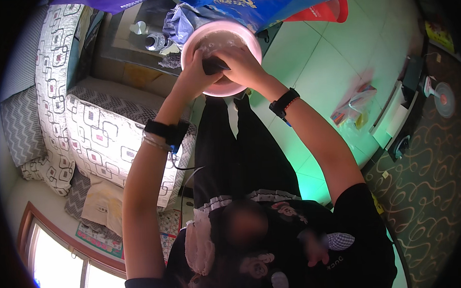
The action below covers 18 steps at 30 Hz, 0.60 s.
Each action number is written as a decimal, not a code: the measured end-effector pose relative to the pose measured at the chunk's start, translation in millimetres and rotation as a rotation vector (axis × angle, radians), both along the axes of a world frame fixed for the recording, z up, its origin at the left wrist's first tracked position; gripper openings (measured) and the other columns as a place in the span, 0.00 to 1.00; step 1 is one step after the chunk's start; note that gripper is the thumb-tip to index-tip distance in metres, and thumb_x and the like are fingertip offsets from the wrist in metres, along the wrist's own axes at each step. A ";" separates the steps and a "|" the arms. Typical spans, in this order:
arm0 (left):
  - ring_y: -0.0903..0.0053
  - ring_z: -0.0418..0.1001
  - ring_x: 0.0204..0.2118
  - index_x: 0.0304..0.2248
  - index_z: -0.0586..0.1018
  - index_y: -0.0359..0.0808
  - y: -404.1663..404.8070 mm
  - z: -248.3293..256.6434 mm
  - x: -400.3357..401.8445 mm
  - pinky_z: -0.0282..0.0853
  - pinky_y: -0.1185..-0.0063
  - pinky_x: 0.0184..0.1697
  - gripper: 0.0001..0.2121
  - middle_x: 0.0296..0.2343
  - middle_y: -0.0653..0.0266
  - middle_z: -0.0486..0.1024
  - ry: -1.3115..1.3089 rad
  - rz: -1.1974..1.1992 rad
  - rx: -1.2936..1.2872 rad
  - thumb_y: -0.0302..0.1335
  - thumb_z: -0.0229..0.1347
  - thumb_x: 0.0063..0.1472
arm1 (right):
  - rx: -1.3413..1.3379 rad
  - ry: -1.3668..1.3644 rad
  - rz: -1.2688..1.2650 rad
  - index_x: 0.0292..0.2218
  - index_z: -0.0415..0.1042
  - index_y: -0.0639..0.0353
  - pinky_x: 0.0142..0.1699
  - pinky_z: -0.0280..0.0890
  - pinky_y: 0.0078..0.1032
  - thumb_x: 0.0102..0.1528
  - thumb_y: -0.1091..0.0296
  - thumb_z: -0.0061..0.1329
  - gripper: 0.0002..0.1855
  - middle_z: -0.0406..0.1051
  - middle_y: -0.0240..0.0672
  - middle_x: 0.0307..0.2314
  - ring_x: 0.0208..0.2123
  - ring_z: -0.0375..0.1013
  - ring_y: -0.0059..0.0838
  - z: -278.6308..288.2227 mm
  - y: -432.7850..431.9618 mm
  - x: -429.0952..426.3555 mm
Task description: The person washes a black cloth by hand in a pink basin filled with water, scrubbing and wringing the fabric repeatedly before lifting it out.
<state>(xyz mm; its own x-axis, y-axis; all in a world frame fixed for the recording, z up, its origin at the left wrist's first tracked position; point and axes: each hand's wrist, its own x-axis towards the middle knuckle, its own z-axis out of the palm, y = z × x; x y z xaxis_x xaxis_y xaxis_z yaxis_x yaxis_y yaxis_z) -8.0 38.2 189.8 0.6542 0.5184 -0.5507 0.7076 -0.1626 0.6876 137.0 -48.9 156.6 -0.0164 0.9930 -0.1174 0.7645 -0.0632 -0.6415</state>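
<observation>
A round pink basin [251,35] is before me, with cloudy, bubbly water [226,38] in it. Both my hands reach down into the basin. My left hand [197,74] grips the left side of a dark item [213,65], thumb pointing inward. On the item's other side my right hand [239,63] curls its fingers around it. Most of the dark item is hidden by my hands and the basin's shade, so its exact kind cannot be made out. Each wrist wears a black strap.
Behind the basin, blue bags [244,8] and a red bag [325,12] stand close. A glass-topped table [127,44] holds a clear bottle [157,42] and a crumpled grey-purple cloth or bag [182,22]. A patterned sofa [98,130] is at left; a plastic bag [356,107] lies on the tiled floor.
</observation>
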 end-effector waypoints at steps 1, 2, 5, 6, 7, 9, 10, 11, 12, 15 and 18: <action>0.64 0.73 0.34 0.49 0.60 0.32 -4.7 5.2 -2.1 0.69 0.71 0.35 0.34 0.41 0.52 0.67 -0.102 -0.007 0.427 0.35 0.59 0.44 | 0.002 -0.002 -0.003 0.42 0.66 0.52 0.49 0.57 0.32 0.42 0.68 0.52 0.22 0.68 0.35 0.39 0.44 0.65 0.42 1.1 1.3 2.7; 0.60 0.60 0.50 0.56 0.48 0.40 -1.7 11.3 -6.4 0.55 0.61 0.52 0.43 0.53 0.56 0.50 0.008 -0.110 0.379 0.37 0.60 0.43 | -0.078 0.147 -0.089 0.41 0.66 0.54 0.47 0.59 0.32 0.42 0.68 0.52 0.22 0.68 0.35 0.38 0.42 0.65 0.43 2.1 2.9 6.3; 0.59 0.51 0.55 0.55 0.51 0.46 -4.6 24.0 -16.4 0.45 0.55 0.55 0.42 0.53 0.52 0.51 -0.076 -0.299 0.846 0.35 0.61 0.42 | -0.168 0.353 -0.206 0.42 0.66 0.59 0.44 0.63 0.30 0.42 0.66 0.53 0.23 0.70 0.41 0.36 0.40 0.68 0.42 0.9 9.7 17.3; 0.59 0.47 0.57 0.55 0.52 0.50 -4.6 26.7 -21.1 0.38 0.51 0.55 0.36 0.55 0.56 0.48 -0.113 -0.374 0.894 0.33 0.57 0.47 | -0.152 0.456 -0.205 0.43 0.66 0.59 0.45 0.62 0.29 0.42 0.65 0.53 0.25 0.70 0.42 0.36 0.41 0.68 0.39 2.8 12.9 20.9; 0.59 0.47 0.57 0.55 0.52 0.50 -3.1 25.1 -25.9 0.38 0.51 0.55 0.36 0.55 0.56 0.48 -0.113 -0.378 0.896 0.33 0.57 0.47 | -0.137 0.557 -0.203 0.45 0.65 0.59 0.46 0.62 0.27 0.43 0.64 0.53 0.26 0.70 0.42 0.37 0.41 0.68 0.37 4.7 15.2 23.2; 0.60 0.47 0.58 0.54 0.54 0.53 -2.0 19.9 -32.6 0.40 0.51 0.55 0.30 0.56 0.59 0.46 -0.154 -0.607 1.214 0.30 0.51 0.52 | -0.156 0.668 -0.197 0.46 0.64 0.60 0.45 0.61 0.24 0.42 0.63 0.53 0.29 0.70 0.42 0.36 0.40 0.68 0.31 9.8 20.8 27.5; 0.60 0.46 0.58 0.53 0.57 0.55 -1.6 18.0 -32.1 0.41 0.50 0.54 0.25 0.56 0.62 0.46 -0.207 -0.565 1.216 0.29 0.46 0.55 | -0.233 0.732 -0.139 0.46 0.64 0.61 0.45 0.61 0.23 0.41 0.63 0.53 0.30 0.70 0.41 0.35 0.40 0.68 0.30 12.7 25.2 29.5; 0.60 0.46 0.58 0.53 0.57 0.55 1.9 15.7 -31.8 0.41 0.50 0.54 0.25 0.56 0.62 0.46 -0.210 -0.565 1.218 0.29 0.46 0.55 | -0.311 0.794 -0.079 0.46 0.64 0.61 0.44 0.61 0.22 0.40 0.64 0.53 0.30 0.70 0.40 0.35 0.39 0.68 0.30 15.8 29.0 31.8; 0.61 0.47 0.58 0.53 0.58 0.56 7.1 17.6 -29.3 0.43 0.50 0.53 0.25 0.56 0.64 0.47 -0.192 -0.564 1.278 0.32 0.47 0.54 | -0.453 0.879 -0.095 0.43 0.66 0.63 0.42 0.62 0.22 0.39 0.65 0.52 0.28 0.70 0.39 0.33 0.37 0.69 0.28 21.8 31.0 33.2; 0.63 0.48 0.58 0.51 0.60 0.56 17.8 21.7 -17.0 0.46 0.49 0.52 0.24 0.55 0.68 0.50 -0.224 -0.542 1.368 0.35 0.48 0.53 | -0.557 0.834 -0.025 0.39 0.67 0.65 0.38 0.63 0.21 0.39 0.65 0.52 0.24 0.70 0.37 0.30 0.33 0.69 0.26 37.5 35.3 38.0; 0.64 0.50 0.57 0.50 0.61 0.56 25.3 26.8 -8.9 0.45 0.50 0.53 0.23 0.52 0.66 0.55 -0.245 -0.550 1.380 0.34 0.48 0.53 | -0.559 0.832 0.051 0.37 0.66 0.66 0.34 0.64 0.21 0.39 0.65 0.53 0.22 0.70 0.36 0.27 0.28 0.70 0.24 55.9 38.8 35.8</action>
